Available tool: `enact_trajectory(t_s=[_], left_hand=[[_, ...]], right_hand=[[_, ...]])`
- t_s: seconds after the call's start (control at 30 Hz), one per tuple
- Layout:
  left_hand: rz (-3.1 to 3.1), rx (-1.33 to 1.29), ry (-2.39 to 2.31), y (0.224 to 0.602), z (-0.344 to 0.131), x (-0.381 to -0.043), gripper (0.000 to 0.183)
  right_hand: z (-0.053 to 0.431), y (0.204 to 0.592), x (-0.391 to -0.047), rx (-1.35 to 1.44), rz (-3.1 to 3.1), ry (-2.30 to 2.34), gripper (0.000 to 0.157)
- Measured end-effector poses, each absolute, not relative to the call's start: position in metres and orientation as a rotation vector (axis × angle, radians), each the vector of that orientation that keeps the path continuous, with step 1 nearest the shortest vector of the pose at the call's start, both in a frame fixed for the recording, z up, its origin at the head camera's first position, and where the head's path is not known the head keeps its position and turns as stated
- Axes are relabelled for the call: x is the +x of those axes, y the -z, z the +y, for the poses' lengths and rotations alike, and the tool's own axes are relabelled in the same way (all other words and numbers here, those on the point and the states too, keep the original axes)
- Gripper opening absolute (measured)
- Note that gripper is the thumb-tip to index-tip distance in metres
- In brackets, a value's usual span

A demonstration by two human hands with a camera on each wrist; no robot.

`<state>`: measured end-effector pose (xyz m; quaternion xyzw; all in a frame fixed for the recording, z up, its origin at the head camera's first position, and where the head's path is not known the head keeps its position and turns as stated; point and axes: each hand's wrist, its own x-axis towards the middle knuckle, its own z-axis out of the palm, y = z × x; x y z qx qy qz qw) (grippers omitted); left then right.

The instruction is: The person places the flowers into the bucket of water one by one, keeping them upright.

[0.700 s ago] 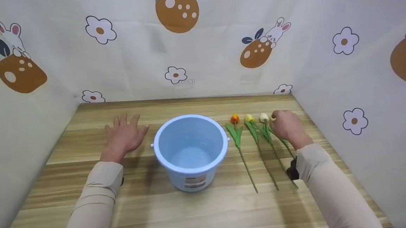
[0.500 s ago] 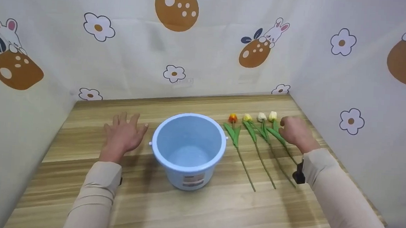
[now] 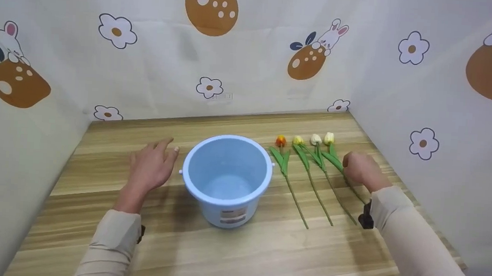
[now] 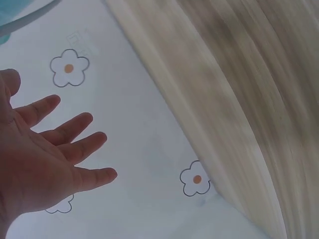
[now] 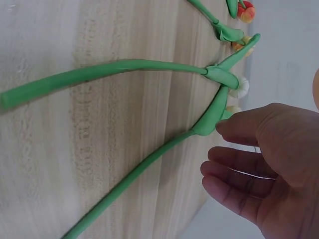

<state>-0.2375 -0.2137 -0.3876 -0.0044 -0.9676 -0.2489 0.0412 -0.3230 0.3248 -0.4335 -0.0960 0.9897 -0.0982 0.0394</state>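
Note:
A light blue bucket stands upright on the table. To its left my left hand hovers, holding nothing; the left wrist view shows its fingers spread and straight. Several artificial tulips lie in a row right of the bucket: an orange one, a yellow one, a white one and a pale yellow one. Beside the pale yellow tulip's leaf and stem is my right hand. In the right wrist view its fingers curl loosely around nothing, thumb close by that leaf.
The wood-grain table has patterned cloth walls at its back and sides. A small printed label is on the bucket's front. The tulip stems point toward the table's front edge.
My right hand has come off the pale yellow tulip's head and moved down and right beside its stem. My left hand, flat on the table before, has lifted and turned.

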Motion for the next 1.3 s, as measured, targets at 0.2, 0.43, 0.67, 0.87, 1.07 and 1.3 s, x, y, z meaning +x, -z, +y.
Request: enact_trajectory(t_s=[0.2, 0.43, 0.67, 0.87, 1.07, 1.3], left_hand=[[-2.917, -0.067, 0.928, 0.384, -0.204, -0.23, 0.057], [-2.857, -0.051, 1.16, 0.384, -0.192, -0.211, 0.06], [-2.631, -0.131, 1.392, 0.395, -0.175, -0.183, 0.053], [-2.572, -0.124, 1.397, 0.412, -0.162, -0.164, 0.059], [-2.505, -0.13, 1.431, 0.428, -0.157, -0.156, 0.056], [-2.466, -0.102, 1.501, 0.438, -0.154, -0.157, 0.055]], right_hand=[[0.326, 0.438, -0.322, -0.341, 3.055, 0.312, 0.018], [0.328, 0.447, -0.32, -0.346, 3.054, 0.31, 0.012], [0.328, 0.45, -0.319, -0.312, 3.03, 0.343, 0.011], [0.33, 0.457, -0.319, -0.33, 3.033, 0.356, 0.015], [0.328, 0.461, -0.32, -0.336, 3.035, 0.376, 0.016], [0.324, 0.462, -0.326, -0.292, 2.981, 0.368, 0.015]])
